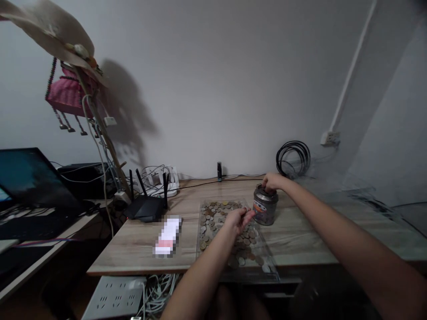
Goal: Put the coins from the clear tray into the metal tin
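Observation:
Many coins [209, 213] lie spread over a clear plastic tray [271, 266] near the front of the desk. Above the tray, my left hand [239, 219] is closed, fingers curled and partly turned up; whatever may be inside it is too small to make out. Just to its right stands an upright jar [266, 212] with a metal rim and an orange label. My right hand [271, 182] is at the jar's mouth with its fingers bent down and pressed together. The fingertips are partly hidden by the rim, so their contents cannot be seen.
Left of the tray lies a lit phone [168, 235], its screen blurred. Behind it are a black router [147, 208] and a white router [167, 184]. A small dark bottle [219, 171] and coiled black cable [293, 158] are by the wall. A power strip [111, 298] sits below the desk edge.

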A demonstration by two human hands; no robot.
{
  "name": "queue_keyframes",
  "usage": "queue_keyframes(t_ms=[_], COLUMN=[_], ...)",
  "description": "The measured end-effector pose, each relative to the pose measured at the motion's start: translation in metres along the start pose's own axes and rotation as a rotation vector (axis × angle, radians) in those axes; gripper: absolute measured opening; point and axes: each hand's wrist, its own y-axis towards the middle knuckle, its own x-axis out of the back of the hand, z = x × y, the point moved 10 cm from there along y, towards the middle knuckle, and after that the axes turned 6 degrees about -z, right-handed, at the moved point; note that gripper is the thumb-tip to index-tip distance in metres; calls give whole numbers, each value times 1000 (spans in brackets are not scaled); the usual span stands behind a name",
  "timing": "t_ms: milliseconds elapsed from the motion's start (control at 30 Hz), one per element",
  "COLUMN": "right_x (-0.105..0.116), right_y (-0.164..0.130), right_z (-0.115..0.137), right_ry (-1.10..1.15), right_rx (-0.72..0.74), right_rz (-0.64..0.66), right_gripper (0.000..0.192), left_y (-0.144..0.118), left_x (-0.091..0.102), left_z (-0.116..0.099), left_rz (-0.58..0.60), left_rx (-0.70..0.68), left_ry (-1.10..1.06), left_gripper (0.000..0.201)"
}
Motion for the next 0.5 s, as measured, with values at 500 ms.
queue_keyframes(t_ms=[500], right_x=[-21], right_y=[-78], right_z=[81], right_ry=[151], right_rx=[462], right_rz=[-59], right_gripper=[28], left_y=[-23], left_x=[-32], left_z=[-3], left_rz=[94], left_rx=[-2], left_ry=[-108], left_gripper=[29])
